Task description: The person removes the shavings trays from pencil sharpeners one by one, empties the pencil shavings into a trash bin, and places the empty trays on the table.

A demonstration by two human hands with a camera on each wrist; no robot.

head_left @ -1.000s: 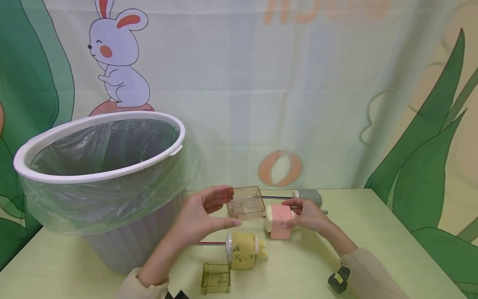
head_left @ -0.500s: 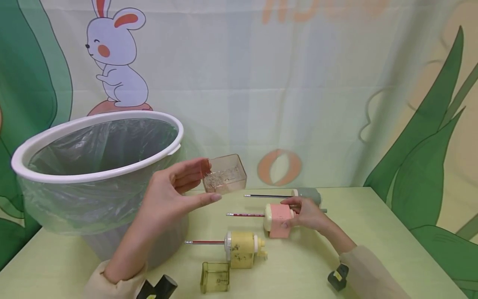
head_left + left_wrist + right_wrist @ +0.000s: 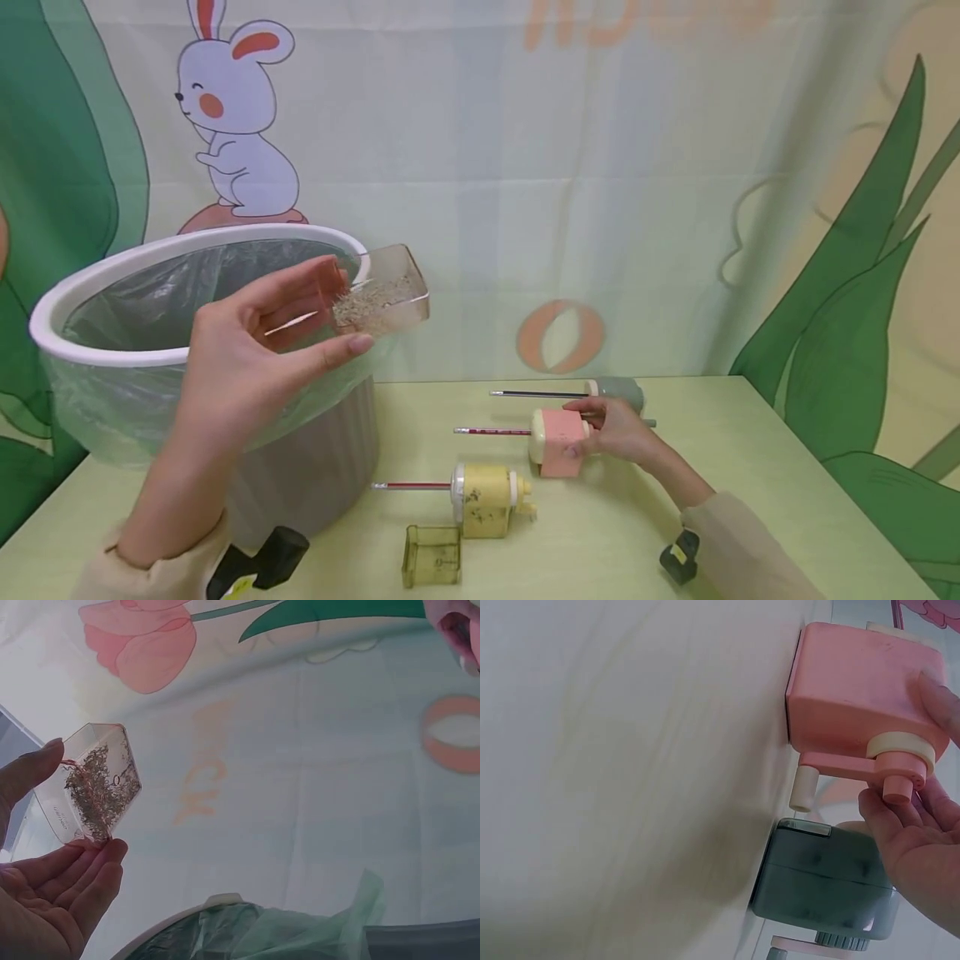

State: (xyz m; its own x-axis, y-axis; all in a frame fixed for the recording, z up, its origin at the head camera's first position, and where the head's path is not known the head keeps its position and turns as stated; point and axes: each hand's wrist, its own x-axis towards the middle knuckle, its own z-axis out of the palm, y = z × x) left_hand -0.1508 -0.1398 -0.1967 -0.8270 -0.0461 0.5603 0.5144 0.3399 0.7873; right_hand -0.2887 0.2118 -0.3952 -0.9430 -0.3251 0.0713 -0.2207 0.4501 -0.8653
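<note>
My left hand [image 3: 243,346] pinches a clear pinkish shavings drawer [image 3: 386,292] between thumb and fingers, raised at the right side of the trash can's rim [image 3: 112,359]. Loose pencil shavings [image 3: 101,791] lie inside it, as the left wrist view shows. Over on the table, my right hand [image 3: 622,431] grips a pink crank pencil sharpener [image 3: 561,442], thumb on one side and fingers on the other. From that sharpener's cream front a red pencil [image 3: 491,431] sticks out to the left. Its crank handle [image 3: 804,787] hangs down in the right wrist view.
A grey-green sharpener [image 3: 624,392] with a dark pencil [image 3: 536,392] stands behind the pink one. Nearer are a yellow sharpener [image 3: 487,500] with a red pencil [image 3: 412,486] and a yellowish clear drawer [image 3: 432,558]. The trash can, lined with a plastic bag [image 3: 90,417], fills the left.
My left hand has lifted the drawer from beside the pink sharpener, up and left to the trash can. The right hand stays on the sharpener.
</note>
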